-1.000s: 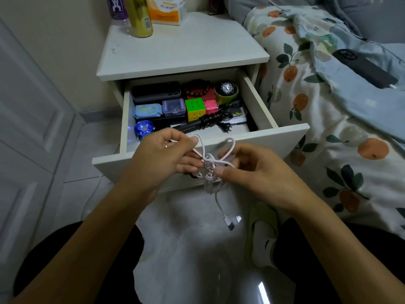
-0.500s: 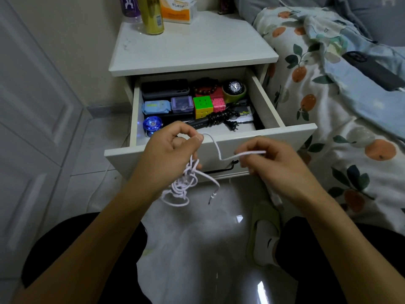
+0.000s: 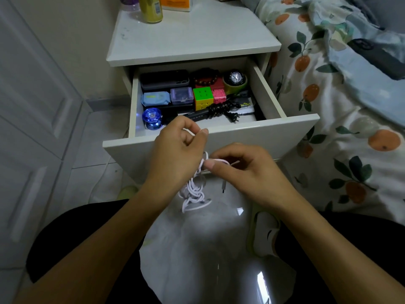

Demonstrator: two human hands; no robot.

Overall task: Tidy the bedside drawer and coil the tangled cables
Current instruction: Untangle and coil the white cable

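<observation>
Both hands worked just in front of the open drawer's front panel [image 3: 252,137], floor free below; left hand [image 3: 175,154] pinched the white cable [image 3: 192,191] near its top, right hand [image 3: 243,170] pinched a loop at 3 o'clock of it, tangle dangling between the knees; drawer stayed crowded: yo-yo [image 3: 151,118] at 11 o'clock of the left hand, puzzle cube [image 3: 203,98], coiled black cord [image 3: 219,108]; bed [image 3: 341,128] close at 3 o'clock.
</observation>
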